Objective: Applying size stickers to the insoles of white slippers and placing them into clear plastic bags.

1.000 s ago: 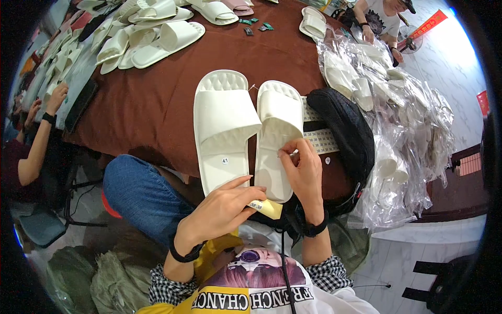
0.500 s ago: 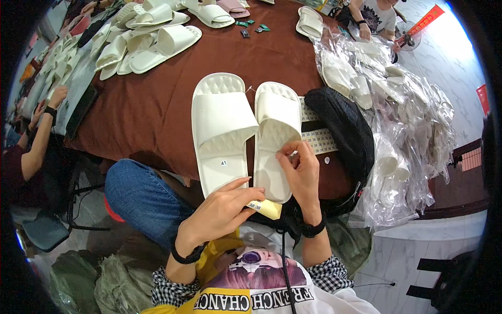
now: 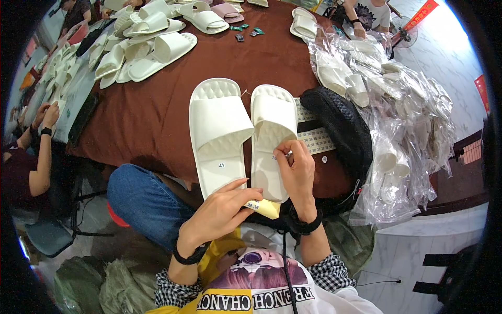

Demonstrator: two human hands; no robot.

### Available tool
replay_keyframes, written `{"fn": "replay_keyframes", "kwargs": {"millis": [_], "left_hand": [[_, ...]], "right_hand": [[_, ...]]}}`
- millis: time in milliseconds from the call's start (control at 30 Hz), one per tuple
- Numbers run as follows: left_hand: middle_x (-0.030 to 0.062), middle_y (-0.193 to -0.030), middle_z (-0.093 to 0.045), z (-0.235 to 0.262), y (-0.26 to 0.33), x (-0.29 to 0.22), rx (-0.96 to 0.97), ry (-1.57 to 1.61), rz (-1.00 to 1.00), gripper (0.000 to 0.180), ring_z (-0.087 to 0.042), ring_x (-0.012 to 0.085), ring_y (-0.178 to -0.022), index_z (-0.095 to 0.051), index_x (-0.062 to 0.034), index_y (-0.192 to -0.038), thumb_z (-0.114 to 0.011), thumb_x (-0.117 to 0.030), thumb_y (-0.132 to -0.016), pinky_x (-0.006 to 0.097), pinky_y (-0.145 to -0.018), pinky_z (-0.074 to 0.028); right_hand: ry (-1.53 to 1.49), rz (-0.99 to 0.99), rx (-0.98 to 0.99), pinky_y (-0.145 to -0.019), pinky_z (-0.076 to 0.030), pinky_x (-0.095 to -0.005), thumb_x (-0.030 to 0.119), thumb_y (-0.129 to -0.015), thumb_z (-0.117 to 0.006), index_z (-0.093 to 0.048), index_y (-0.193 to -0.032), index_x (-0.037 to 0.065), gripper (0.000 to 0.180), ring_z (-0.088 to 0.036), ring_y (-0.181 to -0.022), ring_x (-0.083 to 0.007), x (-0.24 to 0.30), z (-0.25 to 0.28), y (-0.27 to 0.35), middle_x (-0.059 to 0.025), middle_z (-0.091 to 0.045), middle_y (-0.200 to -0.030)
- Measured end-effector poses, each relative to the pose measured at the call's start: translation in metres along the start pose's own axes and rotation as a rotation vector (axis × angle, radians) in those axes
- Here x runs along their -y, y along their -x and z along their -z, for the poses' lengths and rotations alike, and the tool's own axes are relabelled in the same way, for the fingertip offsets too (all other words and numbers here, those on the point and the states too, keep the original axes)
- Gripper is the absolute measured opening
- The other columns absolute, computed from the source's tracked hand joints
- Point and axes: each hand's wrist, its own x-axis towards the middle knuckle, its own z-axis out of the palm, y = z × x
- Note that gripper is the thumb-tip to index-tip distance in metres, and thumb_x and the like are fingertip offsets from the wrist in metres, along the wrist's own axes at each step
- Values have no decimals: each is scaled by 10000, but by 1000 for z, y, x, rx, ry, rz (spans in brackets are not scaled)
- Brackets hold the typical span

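Two white slide slippers lie side by side on the brown tablecloth [image 3: 157, 115], toes pointing away from me. The left slipper [image 3: 218, 136] carries a small round sticker on its heel. My right hand [image 3: 296, 170] presses a small sticker onto the heel area of the right slipper [image 3: 272, 131]. My left hand [image 3: 222, 209] holds a yellowish strip of sticker backing [image 3: 264, 208] at the near edge of the slippers. Each wrist wears a dark band.
A black mesh bag [image 3: 340, 131] and a sheet of stickers [image 3: 316, 140] lie right of the slippers. Clear plastic bags with slippers [image 3: 397, 120] pile up at the right. More white slippers [image 3: 141, 47] lie far left. Other people sit around the table.
My right hand has stayed on the right slipper's heel, pressing the sticker. My left hand keeps the backing strip in about the same spot.
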Motion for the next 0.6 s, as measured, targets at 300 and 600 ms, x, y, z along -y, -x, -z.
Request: {"fn": "replay_keyframes", "kwargs": {"millis": [300, 600], "left_hand": [[119, -1212, -695, -1, 0, 1, 0, 10, 15, 320, -662, 336, -1072, -600, -57, -1151, -681, -5, -846, 486, -1157, -372], [120, -1211, -696, -1, -1, 0, -9, 0, -4, 324, -661, 345, -1064, -601, -53, -1158, -680, -6, -846, 484, -1158, -371]], "right_hand": [[-20, -33, 39, -601, -511, -349, 46, -847, -709, -624, -908, 32, 106, -648, -664, -233, 6, 6, 1, -89, -635, -875], [2, 3, 17, -591, -504, -339, 49, -846, -710, -619, -921, 43, 118, -646, -665, -234, -1, 0, 0, -87, -633, -884]]}}
